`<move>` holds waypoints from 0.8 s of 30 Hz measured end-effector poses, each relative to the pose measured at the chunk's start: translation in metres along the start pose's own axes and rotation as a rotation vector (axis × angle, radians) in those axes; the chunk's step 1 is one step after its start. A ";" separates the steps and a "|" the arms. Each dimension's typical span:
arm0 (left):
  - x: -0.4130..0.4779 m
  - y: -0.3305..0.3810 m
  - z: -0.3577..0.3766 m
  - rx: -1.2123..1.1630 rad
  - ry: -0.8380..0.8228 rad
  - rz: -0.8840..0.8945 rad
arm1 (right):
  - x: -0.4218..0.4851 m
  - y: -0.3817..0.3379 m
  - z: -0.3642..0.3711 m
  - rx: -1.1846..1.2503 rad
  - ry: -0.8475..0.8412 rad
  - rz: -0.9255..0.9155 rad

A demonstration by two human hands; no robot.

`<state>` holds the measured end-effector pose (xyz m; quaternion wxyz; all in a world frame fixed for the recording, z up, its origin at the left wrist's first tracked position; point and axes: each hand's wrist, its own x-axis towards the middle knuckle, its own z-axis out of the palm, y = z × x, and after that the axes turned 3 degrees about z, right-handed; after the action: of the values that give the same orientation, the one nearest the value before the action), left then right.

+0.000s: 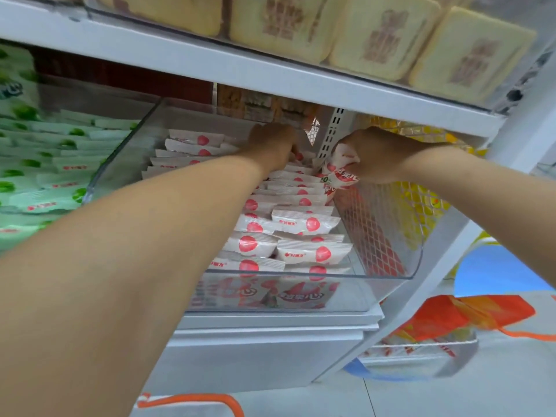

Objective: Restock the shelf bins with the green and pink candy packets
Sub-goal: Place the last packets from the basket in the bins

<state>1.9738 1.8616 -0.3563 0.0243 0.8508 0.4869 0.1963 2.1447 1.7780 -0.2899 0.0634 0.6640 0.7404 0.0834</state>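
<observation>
We see left hand (275, 144) deep in clear bin (388, 266), pressing pink packets (304, 224), grip unclear; right hand (373, 155) clenches crumpled pink bag (340, 173); packets light, soft, slippery: pinch sealed edge

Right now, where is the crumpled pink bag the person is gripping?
In the head view it is right of centre: the crumpled pink bag is clutched in the right hand, above the back right corner of the clear bin of pink packets.
</observation>
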 end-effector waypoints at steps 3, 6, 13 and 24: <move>0.004 0.001 -0.003 -0.100 -0.081 -0.034 | -0.001 0.000 -0.002 -0.007 0.006 -0.015; 0.005 0.001 -0.004 -0.152 -0.094 -0.086 | 0.000 0.001 -0.003 -0.014 -0.001 -0.027; -0.006 -0.004 0.001 -0.250 0.077 -0.177 | 0.003 -0.003 -0.004 -0.062 -0.014 -0.010; -0.048 -0.001 -0.019 -0.349 -0.013 0.016 | 0.020 -0.014 0.006 -0.086 -0.094 -0.036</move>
<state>1.9450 1.8187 -0.3541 0.1730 0.8388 0.4384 0.2724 2.1297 1.7965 -0.2984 0.1281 0.6505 0.7440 0.0828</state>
